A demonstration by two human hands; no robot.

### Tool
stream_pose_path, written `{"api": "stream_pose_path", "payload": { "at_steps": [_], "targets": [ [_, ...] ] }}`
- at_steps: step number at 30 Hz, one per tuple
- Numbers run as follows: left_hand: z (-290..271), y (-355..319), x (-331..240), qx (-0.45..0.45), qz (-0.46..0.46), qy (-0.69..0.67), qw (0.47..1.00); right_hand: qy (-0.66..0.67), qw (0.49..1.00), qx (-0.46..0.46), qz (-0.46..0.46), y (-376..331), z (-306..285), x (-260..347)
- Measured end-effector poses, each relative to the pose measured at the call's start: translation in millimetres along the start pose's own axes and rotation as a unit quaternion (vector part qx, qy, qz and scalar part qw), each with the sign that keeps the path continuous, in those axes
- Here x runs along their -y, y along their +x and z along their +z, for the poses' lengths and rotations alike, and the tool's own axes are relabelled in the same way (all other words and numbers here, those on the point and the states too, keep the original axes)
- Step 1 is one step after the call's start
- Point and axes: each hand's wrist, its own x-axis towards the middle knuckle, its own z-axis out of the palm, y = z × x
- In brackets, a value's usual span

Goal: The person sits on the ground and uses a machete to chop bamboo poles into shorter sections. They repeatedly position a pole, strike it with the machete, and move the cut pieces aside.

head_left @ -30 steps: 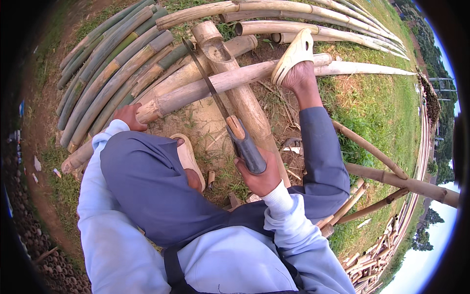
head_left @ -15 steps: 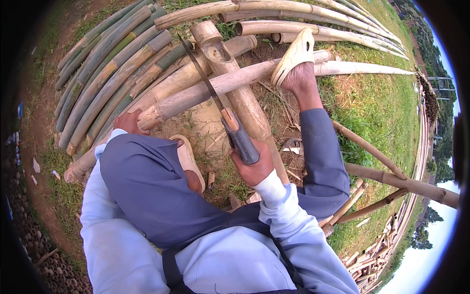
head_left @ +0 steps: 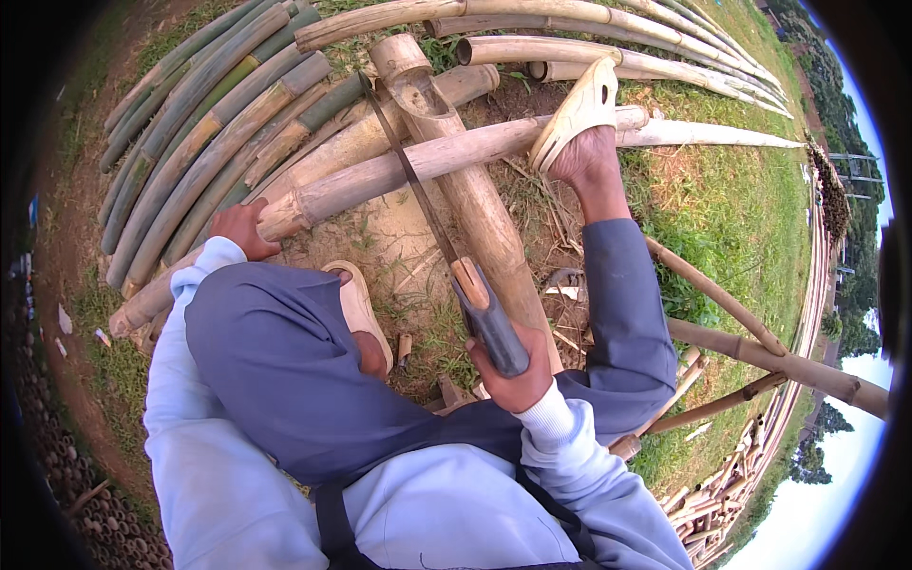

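My right hand (head_left: 518, 370) is closed around the dark handle of a handsaw (head_left: 487, 323). The saw's narrow dark blade runs away to the upper left and crosses a pale bamboo pole (head_left: 366, 187). At the pole's left end, my left hand (head_left: 245, 231) grips it, its fingers partly hidden. My foot in a cream clog (head_left: 577, 112) presses on the pole toward its right end. The pole lies across a thick bamboo post (head_left: 480, 214) with a notch cut near its top.
Green and tan bamboo poles (head_left: 204, 123) lie side by side at the left. Long pale poles (head_left: 570, 47) stretch off at the upper right. My other clog (head_left: 364, 309) stands on the ground. A pole frame (head_left: 760, 356) is at my right, near a pile of cut pieces (head_left: 722, 494).
My right hand has drawn the saw back toward me and slightly right. My left hand and the pole's left end have shifted slightly to the left.
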Motion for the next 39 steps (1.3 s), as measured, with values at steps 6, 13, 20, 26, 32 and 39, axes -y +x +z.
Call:
{"api": "stream_pose_path", "payload": {
  "at_steps": [6,13,20,26,32,39],
  "targets": [
    [4,3,9,-0.041,-0.001,0.033,0.999,-0.009,0.999,-0.024,-0.037,10,12,-4],
    [2,-10,5,0.000,-0.034,0.010,0.999,-0.082,0.994,0.035,0.062,-115,-43,27],
    [10,3,5,-0.026,0.010,-0.008,1.000,0.012,0.998,-0.020,-0.053,54,17,-26],
    [4,-1,10,-0.031,0.005,-0.006,0.999,0.004,0.999,-0.011,-0.050,49,24,-6],
    [32,-22,-1,-0.268,0.072,0.072,0.958,0.022,0.991,-0.083,-0.098,52,30,-25],
    [31,-22,-10,-0.147,-0.021,0.063,0.987,0.047,0.995,-0.046,-0.079,48,36,-25]
  ]
}}
